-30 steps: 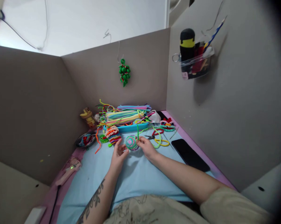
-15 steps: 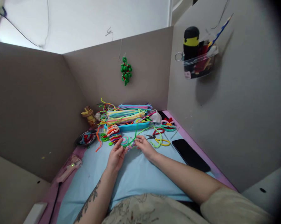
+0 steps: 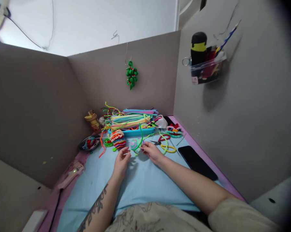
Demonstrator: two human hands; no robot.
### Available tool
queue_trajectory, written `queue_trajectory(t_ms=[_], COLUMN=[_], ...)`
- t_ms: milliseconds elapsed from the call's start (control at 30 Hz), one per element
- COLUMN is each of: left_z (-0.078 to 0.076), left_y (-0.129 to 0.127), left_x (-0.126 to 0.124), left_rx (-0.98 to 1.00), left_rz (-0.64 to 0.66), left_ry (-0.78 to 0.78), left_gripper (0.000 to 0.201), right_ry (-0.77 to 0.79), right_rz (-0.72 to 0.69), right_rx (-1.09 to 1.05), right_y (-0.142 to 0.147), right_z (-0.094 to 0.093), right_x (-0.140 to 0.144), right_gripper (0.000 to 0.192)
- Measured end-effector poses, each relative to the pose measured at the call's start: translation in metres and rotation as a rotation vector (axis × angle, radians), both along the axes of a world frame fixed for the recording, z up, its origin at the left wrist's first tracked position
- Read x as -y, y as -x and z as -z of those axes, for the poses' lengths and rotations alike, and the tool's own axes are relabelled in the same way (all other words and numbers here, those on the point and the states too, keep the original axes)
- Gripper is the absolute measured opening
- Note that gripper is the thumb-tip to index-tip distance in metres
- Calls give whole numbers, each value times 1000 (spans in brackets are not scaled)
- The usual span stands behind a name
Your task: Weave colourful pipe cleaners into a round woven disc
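Two hands meet over the blue mat [image 3: 140, 180] on the tabletop, working a small woven disc [image 3: 134, 144] of pipe cleaner. The right hand [image 3: 152, 152] pinches the disc's edge, its fingers closed on it, with a green stem [image 3: 141, 135] curving up from the piece. The left hand [image 3: 121, 161] sits just beside the disc, fingers loosely curled and apart from it; its grip looks open, holding nothing.

A second ago the disc lay flat-on to the camera, cradled between both hands, its pink and teal rings plain to see. Now it is tipped and held farther from the body, and the left hand has let go. That suggests the piece is being turned so the green stem can be wound on another round.

Behind the hands lie a striped coil [image 3: 117, 139], scissors [image 3: 160, 140], a yellow loop [image 3: 168, 148] and a tray [image 3: 133, 131] of loose stems. A phone [image 3: 196, 162] lies well to the right.
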State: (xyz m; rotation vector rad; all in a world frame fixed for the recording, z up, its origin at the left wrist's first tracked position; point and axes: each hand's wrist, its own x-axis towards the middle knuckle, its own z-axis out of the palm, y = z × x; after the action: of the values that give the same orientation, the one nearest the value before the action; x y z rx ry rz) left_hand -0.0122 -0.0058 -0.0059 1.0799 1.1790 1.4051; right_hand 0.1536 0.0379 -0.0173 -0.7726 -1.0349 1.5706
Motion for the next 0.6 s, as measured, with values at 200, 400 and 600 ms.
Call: queue_trajectory(t_ms=[200, 400, 600], left_z=[1, -6, -10], left_y=[0, 0, -2], left_x=[1, 7, 7], left_rx=[-79, -38, 92], left_rz=[7, 119, 131], left_ry=[-256, -168, -74], left_gripper=[52, 51, 59], right_ry=[-105, -173, -128], right_rz=[-114, -134, -45], right_rx=[121, 202, 154], right_y=[-4, -6, -4], right_z=[3, 1, -2], right_x=[-4, -1, 1], right_gripper=[27, 21, 22])
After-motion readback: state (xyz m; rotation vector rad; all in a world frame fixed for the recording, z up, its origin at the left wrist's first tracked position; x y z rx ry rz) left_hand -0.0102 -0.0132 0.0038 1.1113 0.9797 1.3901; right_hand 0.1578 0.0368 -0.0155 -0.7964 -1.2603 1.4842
